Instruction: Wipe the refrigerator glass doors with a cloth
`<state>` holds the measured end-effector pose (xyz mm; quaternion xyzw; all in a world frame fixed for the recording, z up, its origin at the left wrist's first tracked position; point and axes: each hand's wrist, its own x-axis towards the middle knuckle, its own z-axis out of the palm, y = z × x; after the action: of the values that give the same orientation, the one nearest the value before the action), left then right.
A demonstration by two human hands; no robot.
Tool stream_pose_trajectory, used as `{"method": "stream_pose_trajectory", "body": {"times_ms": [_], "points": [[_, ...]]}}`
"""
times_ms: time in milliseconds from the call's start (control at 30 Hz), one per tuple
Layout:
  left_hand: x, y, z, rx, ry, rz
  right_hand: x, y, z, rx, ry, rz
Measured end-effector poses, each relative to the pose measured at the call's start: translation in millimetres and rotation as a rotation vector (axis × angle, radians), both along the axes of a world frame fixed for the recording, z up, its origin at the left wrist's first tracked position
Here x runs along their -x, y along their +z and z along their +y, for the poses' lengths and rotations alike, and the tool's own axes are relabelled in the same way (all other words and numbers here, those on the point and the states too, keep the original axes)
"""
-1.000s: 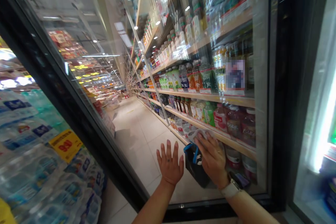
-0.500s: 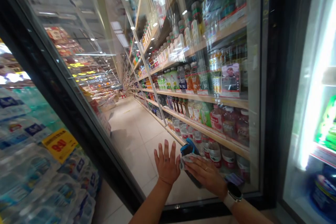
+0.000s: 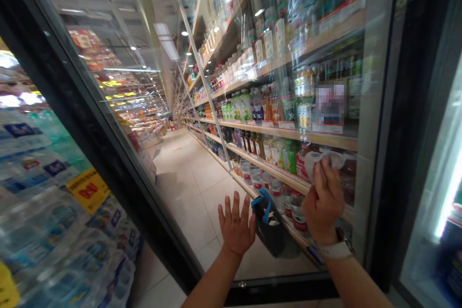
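Note:
A large glass door (image 3: 195, 163) in a black frame fills the middle of the view. Flat against its lower part, with fingers spread, is my left hand (image 3: 235, 226); nothing is in it. My right hand (image 3: 325, 197) presses a crumpled whitish cloth (image 3: 310, 161) to the glass, higher up and further right, near the frame. The fingers are bunched over the cloth. A pale-banded watch (image 3: 335, 250) is on my right wrist. Through the glass, a dark bag (image 3: 274, 236) with blue handles stands on the floor between my hands.
Shelves of bottled drinks (image 3: 267, 130) run into the distance behind the glass. Shrink-wrapped water bottles (image 3: 72, 236) with a yellow price sign (image 3: 87, 190) are stacked left of the door. The black door frame (image 3: 393, 120) borders a lit cooler at the right.
My right hand has moved up and to the right across the glass with the cloth, away from my left hand. The left hand stays flat on the glass. The bag shows more fully.

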<state>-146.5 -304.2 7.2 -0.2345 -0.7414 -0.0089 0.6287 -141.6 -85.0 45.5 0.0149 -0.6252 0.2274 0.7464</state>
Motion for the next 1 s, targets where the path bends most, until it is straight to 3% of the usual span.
{"method": "stream_pose_trajectory", "body": {"times_ms": [200, 333, 533, 667, 733, 833, 900, 1000], "points": [[0.6, -2.1, -0.8, 0.009, 0.003, 0.002, 0.5, -1.6, -12.3, 0.019, -0.006, 0.013], [1.7, -1.2, -1.6, 0.013, 0.012, 0.001, -3.6, -14.0, -23.5, -0.072, 0.059, -0.069], [5.2, -0.6, -4.0, 0.023, 0.015, 0.009, -12.9, -62.3, -43.5, -0.416, 0.192, -0.168], [6.9, 0.0, -4.7, 0.028, 0.011, 0.023, -16.0, -101.9, -43.9, -0.651, 0.275, -0.208], [7.2, 0.0, -4.5, 0.024, 0.012, 0.031, -16.4, -112.5, -40.8, -0.716, 0.313, -0.203], [6.7, 0.2, -3.7, 0.018, 0.006, 0.027, -16.8, -108.5, -35.1, -0.804, 0.335, -0.212], [5.7, 1.2, -3.2, 0.016, 0.002, 0.018, -17.4, -94.4, -31.7, -0.823, 0.32, -0.237], [4.0, 3.2, -2.3, 0.026, 0.003, 0.014, -18.5, -65.5, -27.7, -0.731, 0.229, -0.234]]}}
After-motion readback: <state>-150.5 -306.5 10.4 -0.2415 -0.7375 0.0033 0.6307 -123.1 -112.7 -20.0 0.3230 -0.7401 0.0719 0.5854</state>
